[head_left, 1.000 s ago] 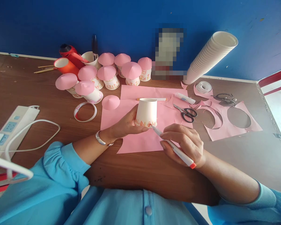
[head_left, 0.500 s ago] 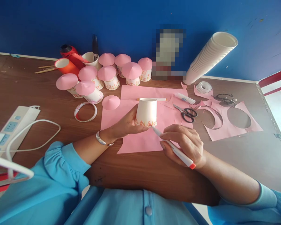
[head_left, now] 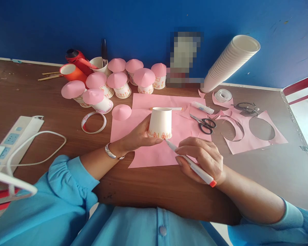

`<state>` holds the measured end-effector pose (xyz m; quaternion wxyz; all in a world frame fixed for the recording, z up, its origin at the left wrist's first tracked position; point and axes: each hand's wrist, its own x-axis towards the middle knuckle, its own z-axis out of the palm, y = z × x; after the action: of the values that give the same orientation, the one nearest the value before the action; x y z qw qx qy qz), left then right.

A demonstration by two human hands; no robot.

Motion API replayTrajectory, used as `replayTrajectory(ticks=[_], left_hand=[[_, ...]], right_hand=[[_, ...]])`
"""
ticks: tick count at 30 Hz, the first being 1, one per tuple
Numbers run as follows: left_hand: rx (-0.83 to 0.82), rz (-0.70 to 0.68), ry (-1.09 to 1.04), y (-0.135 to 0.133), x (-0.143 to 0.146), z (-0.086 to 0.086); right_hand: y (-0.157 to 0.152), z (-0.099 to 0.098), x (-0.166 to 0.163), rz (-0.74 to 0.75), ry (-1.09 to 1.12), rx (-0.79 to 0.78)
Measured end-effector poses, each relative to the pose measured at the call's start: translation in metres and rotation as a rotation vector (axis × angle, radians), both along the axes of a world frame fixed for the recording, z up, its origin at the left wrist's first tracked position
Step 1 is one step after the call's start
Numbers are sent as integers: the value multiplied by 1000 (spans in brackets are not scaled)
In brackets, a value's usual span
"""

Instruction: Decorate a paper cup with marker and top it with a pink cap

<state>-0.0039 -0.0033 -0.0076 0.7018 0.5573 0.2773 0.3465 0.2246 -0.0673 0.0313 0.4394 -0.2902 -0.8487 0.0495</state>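
My left hand (head_left: 141, 135) is closed around a white paper cup (head_left: 161, 120), which is held upside down over pink paper (head_left: 151, 155). Orange flower and grass drawings run along the cup's lower rim. In my right hand (head_left: 201, 157) is a white felt-tip pen (head_left: 192, 165) with an orange-red end. Its tip is at the drawn band near the rim; whether it touches the cup I cannot tell. Behind the cup another pen (head_left: 178, 109), partly hidden, lies on the paper. A loose pink paper cone (head_left: 121, 112) rests at the paper's left edge.
Several decorated cups with pink cone roofs (head_left: 144, 78) stand at the back. Black-handled scissors (head_left: 206, 125), a glue stick (head_left: 202, 107) and cut pink scraps (head_left: 256, 136) lie to the right. A tall cup stack (head_left: 232, 63) leans on the wall. Left are a tape roll (head_left: 93, 122) and power strip (head_left: 17, 136).
The pen in my right hand has shifted slightly left and down along the cup's rim. My left hand and the cup stay almost still.
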Motion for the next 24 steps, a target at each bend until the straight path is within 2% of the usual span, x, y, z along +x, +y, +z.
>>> replayTrajectory(ticks=[6,12,16,24], left_hand=[[-27,-51,-27,0,-2,1],[-42,-29,-26,3,-2,0],[-110,-15,-69,2,0,0],[-154,-23,-104,0,0,2]], right_hand=[[3,4,4,-28,31,47],[3,7,6,-67,3,63],[3,8,8,-88,1,71],[4,7,7,-60,8,69]])
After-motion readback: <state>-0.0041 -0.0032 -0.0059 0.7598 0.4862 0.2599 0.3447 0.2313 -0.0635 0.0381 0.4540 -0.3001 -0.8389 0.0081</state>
